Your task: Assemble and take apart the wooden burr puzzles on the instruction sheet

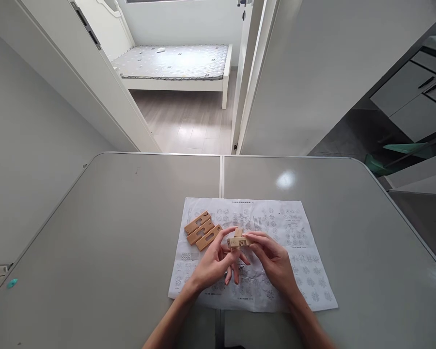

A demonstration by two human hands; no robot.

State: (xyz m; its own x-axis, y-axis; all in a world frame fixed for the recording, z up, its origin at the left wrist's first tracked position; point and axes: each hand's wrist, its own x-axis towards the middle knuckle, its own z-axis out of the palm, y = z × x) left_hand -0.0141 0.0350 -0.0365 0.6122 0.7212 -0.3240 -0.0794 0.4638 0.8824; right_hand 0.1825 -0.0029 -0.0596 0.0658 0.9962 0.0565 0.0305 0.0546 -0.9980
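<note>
Both of my hands hold a small cluster of joined wooden puzzle pieces (239, 240) just above a printed instruction sheet (290, 228). My left hand (215, 264) pinches the cluster's left end with thumb and forefinger, its other fingers hanging loose. From the right, my right hand (272, 259) grips the cluster with curled fingers. Three loose slotted wooden bars (202, 230) lie side by side on the sheet, just left of my left hand.
The sheet lies on a grey folding table (112, 232) with a seam (222, 177) down its middle. Beyond the table's far edge an open doorway shows a bed (174, 63). Dark cabinets (417, 92) stand at the right.
</note>
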